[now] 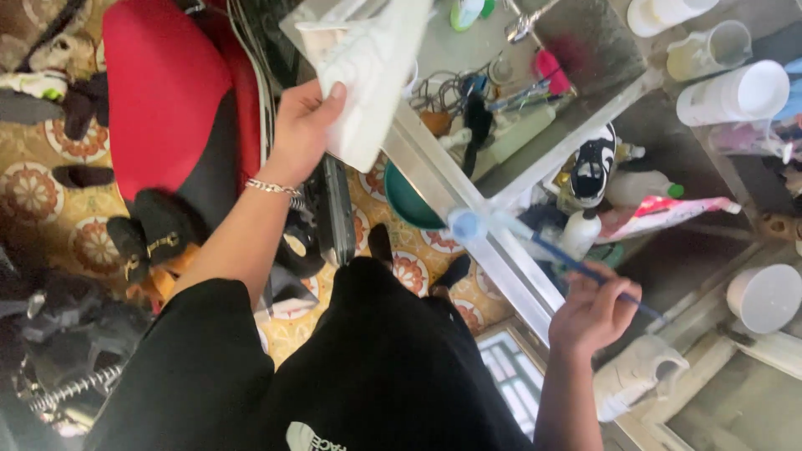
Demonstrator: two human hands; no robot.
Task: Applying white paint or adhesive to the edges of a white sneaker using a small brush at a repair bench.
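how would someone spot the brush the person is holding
Start at the long pale metal rail running diagonally through the middle. The right hand rests just right of it, gripping a thin blue-handled brush that slants up across the rail. It alone has a pale blue head, unlike the white cups nearby.

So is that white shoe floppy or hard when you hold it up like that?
Probably fairly stiff: the white shoe keeps its shape though the left hand grips only one edge. It looks light, held by fingers alone. Its smooth side might be slippery if wet, though wetness cannot be seen.
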